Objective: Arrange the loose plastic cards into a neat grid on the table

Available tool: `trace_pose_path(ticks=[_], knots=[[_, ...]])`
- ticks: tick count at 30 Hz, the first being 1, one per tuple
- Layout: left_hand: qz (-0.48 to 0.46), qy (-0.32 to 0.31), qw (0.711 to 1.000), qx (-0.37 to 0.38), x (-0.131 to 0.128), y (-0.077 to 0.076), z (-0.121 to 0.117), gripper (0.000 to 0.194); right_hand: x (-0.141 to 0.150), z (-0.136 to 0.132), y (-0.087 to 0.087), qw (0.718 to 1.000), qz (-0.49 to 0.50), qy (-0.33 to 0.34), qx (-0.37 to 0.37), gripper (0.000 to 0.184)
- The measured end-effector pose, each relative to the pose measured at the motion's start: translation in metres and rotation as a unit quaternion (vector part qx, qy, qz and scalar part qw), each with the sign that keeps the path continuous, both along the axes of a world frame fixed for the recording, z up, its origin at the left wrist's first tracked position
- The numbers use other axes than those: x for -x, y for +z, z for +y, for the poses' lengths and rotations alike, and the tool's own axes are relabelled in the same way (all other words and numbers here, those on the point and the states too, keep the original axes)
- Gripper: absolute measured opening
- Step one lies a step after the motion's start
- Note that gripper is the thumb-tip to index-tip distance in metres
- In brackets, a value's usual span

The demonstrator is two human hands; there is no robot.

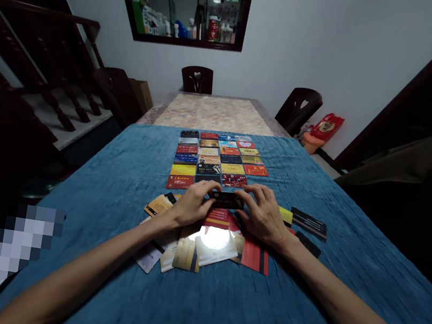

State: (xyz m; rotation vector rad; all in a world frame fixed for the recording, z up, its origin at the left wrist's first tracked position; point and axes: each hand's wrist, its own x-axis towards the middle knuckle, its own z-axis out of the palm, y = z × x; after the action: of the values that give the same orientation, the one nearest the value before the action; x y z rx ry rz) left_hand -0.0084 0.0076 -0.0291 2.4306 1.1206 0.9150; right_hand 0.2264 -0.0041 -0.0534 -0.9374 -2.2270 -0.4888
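Between my two hands is a black card, pinched at its left end by my left hand and at its right end by my right hand. It is held above a loose, overlapping pile of cards, among them a shiny white card, a gold card with a dark stripe and a red card. Beyond my hands, several cards lie face up in neat rows, with a yellow card and a dark red card in the nearer rows. My fingers partly cover the nearest row.
A blue cloth covers the near part of the table. A black card lies at the pile's right. Dark chairs stand around the far end. Someone's blurred-out shape is at the lower left.
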Motion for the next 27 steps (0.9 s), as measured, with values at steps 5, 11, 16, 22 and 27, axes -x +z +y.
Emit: trace_pose_path(ticks=[5,11,16,22,27], knots=[[0.006,0.008,1.000,-0.008,0.000,0.001,0.000,0.030,-0.001,0.001,-0.001,1.000,0.005,-0.008,0.013,0.037],[0.014,0.003,1.000,-0.011,0.001,0.002,-0.001,0.031,-0.001,0.003,0.001,1.000,0.002,-0.002,0.026,0.040],[0.037,-0.008,0.999,-0.026,0.004,0.002,0.001,0.041,0.000,0.006,0.005,0.999,0.004,0.008,0.046,0.044],[0.060,-0.003,0.996,-0.060,0.009,0.002,0.006,0.051,0.002,0.014,0.010,0.998,-0.010,0.017,0.060,0.044],[0.091,0.001,0.992,-0.088,0.015,0.005,0.013,0.051,0.005,0.030,0.014,0.995,-0.018,0.040,0.089,0.049]])
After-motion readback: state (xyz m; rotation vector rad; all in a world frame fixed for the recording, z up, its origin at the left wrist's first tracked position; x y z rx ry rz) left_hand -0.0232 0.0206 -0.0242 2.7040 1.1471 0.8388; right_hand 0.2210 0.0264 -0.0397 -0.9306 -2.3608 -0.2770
